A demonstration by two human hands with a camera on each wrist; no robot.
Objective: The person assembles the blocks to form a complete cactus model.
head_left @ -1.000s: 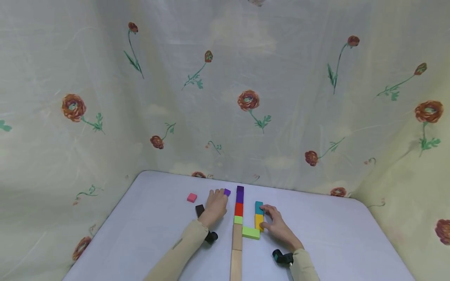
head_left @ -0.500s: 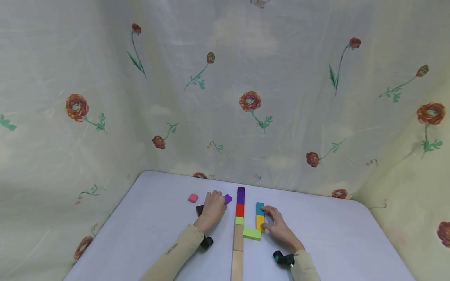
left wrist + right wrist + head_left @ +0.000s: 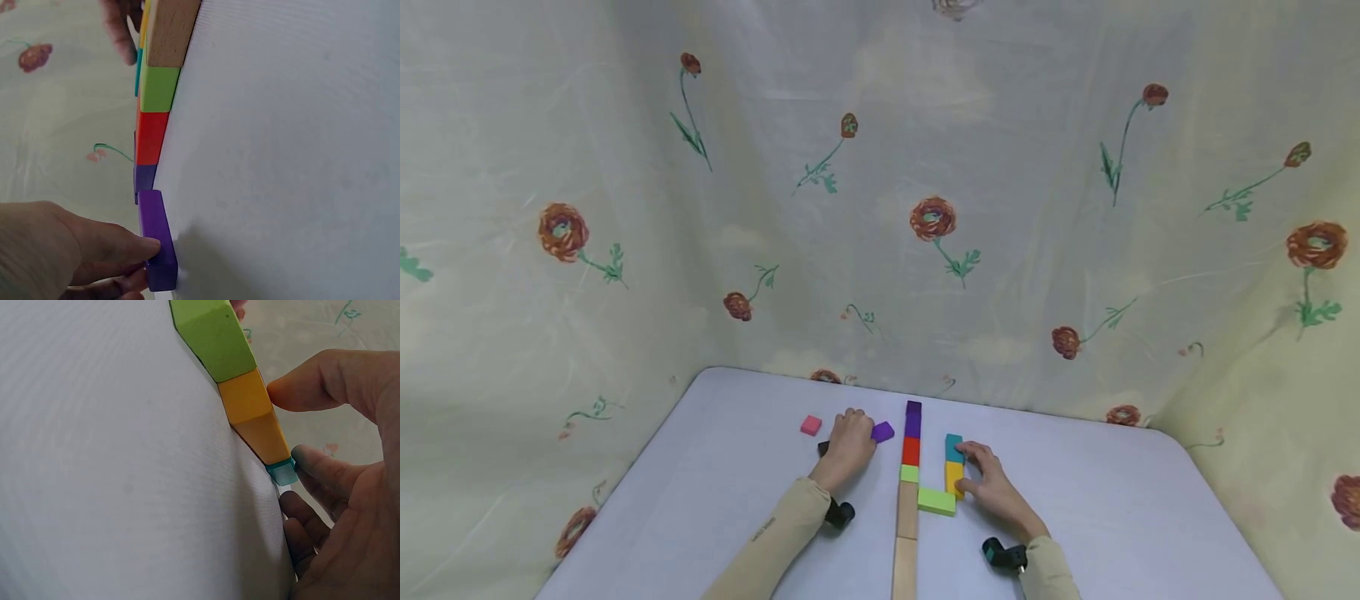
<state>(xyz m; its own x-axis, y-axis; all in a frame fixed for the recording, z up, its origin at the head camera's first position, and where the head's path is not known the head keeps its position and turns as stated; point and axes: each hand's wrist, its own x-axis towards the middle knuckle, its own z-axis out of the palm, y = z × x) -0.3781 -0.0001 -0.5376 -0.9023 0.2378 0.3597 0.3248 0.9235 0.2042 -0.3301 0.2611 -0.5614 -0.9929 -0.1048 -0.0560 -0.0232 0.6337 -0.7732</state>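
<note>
In the left wrist view my left hand pinches a purple block between thumb and fingers. The head view has this hand left of a line of blocks: a dark purple block, a red block, a small green block and wooden blocks. To the line's right, my right hand lies beside a short column, thumb against the yellow block and a fingertip at the teal block. A longer green block bridges this column and the line.
A pink block lies at the far left of the white table. Partly behind my left hand is a black block. Floral fabric hangs beyond the table edge.
My left hand has drawn slightly back toward me with the purple block, which has turned and now shows more of itself. The right hand stays in place by the yellow and teal blocks.
</note>
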